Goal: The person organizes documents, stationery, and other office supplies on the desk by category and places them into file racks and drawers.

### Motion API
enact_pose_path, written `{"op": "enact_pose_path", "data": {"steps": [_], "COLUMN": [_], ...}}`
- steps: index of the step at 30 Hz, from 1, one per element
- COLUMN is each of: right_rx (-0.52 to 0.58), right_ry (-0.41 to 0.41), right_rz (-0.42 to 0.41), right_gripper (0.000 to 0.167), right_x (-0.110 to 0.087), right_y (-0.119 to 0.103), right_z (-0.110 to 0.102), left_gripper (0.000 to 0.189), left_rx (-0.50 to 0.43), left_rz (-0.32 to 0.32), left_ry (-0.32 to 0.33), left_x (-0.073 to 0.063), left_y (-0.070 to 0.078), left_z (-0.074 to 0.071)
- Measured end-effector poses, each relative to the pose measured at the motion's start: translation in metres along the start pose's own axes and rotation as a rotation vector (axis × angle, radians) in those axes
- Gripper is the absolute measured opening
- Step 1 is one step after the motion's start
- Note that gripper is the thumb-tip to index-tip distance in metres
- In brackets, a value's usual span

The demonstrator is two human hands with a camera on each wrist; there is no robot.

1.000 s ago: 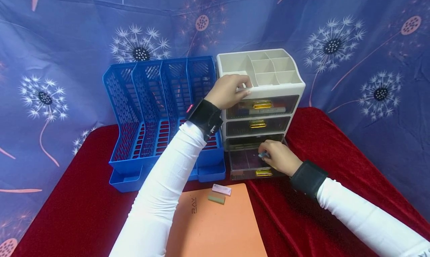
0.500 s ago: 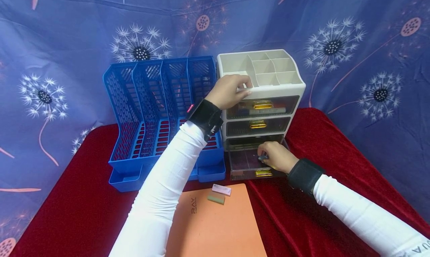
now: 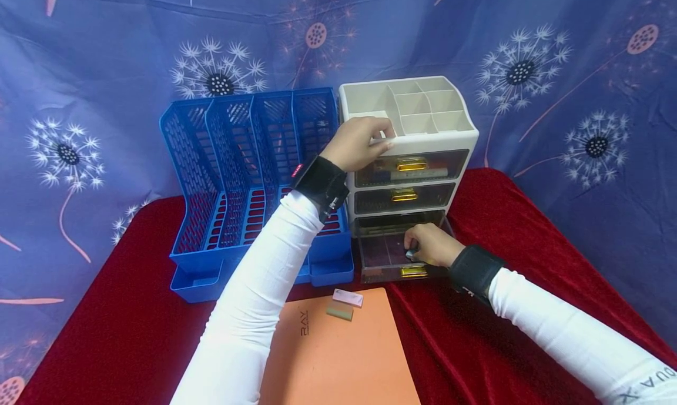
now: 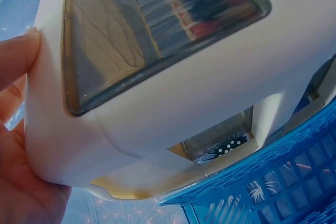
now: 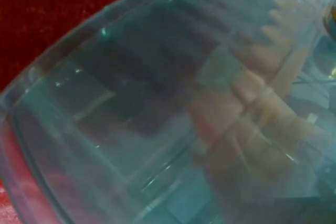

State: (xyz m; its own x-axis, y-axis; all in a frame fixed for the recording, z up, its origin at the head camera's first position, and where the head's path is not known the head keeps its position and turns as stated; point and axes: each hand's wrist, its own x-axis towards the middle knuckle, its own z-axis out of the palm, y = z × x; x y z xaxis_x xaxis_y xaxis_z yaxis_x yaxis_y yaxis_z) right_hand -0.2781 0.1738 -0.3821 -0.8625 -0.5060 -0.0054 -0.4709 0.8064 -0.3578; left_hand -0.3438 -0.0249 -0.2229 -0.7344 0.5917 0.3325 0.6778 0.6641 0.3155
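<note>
A white desktop drawer unit (image 3: 439, 141) stands at the back of the table. My left hand (image 3: 357, 141) grips its top front rim, thumb on the front face. The lowest smoky, see-through drawer (image 3: 382, 274) is pulled out. Inside it, my right hand (image 3: 435, 246) pinches a small grey-blue block (image 3: 410, 254), partly covered by the fingers. The right wrist view shows the block (image 5: 220, 69) and fingers blurred through the drawer's clear wall. In front, a pinkish-white block (image 3: 348, 298) and a green block (image 3: 339, 314) lie on an orange board (image 3: 359, 358).
A blue slotted file rack (image 3: 259, 158) stands directly left of the drawer unit, with small trays (image 3: 332, 271) at its front. The upper drawer (image 3: 439, 164) is closed and holds pens or markers. Red cloth (image 3: 132, 311) covers the table, and a patterned curtain hangs behind.
My right hand has moved slightly down and left inside the open drawer, still pinching the small block. The left hand stays on the rim.
</note>
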Motion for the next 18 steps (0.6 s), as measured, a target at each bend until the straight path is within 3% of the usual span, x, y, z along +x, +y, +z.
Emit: {"op": "enact_pose_path", "data": {"steps": [9,18], "right_rx": [0.022,0.019], "right_ry": [-0.052,-0.043], "right_rz": [0.049,0.061], "right_gripper": [0.021,0.02], "right_x": [0.003,0.0031], "right_y": [-0.0015,-0.0005], "right_z": [-0.0021,-0.0015], "left_gripper": [0.017,0.017], "left_rx": [-0.012,-0.01], "left_rz": [-0.005,-0.006], "left_ry": [-0.005,-0.005], "left_x": [-0.0005,-0.0001], "left_y": [0.0006,0.0013], "left_z": [-0.0006,-0.0012]}}
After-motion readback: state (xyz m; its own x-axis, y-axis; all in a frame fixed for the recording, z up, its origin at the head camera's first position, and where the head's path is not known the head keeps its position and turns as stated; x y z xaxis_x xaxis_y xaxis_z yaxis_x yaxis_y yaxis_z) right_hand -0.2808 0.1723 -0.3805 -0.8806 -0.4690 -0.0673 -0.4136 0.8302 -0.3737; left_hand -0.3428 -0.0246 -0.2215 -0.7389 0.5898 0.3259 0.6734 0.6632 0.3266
